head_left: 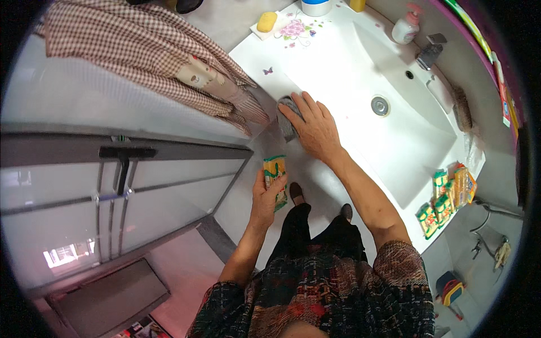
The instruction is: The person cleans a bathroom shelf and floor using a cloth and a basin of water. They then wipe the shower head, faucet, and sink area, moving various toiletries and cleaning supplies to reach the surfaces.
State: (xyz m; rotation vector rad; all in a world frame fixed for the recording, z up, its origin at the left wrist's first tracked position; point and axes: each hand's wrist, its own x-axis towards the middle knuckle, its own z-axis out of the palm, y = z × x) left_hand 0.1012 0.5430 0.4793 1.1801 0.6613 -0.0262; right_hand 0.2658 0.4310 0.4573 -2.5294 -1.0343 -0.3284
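Observation:
In my left hand is a flat packet with a green and yellow wrapper, upright in front of my body. Thumb and fingers close around its lower half. My right hand reaches to the left front edge of the white washbasin counter. Beneath its thumb and fingers is a grey cloth, gripped against the edge and hanging down over it. The hand covers part of the cloth.
Similar packets lie piled on the counter's right end. A yellow sponge, a pump bottle and a faucet stand along the counter's far side. A checked cloth hangs at left above a glass sliding door.

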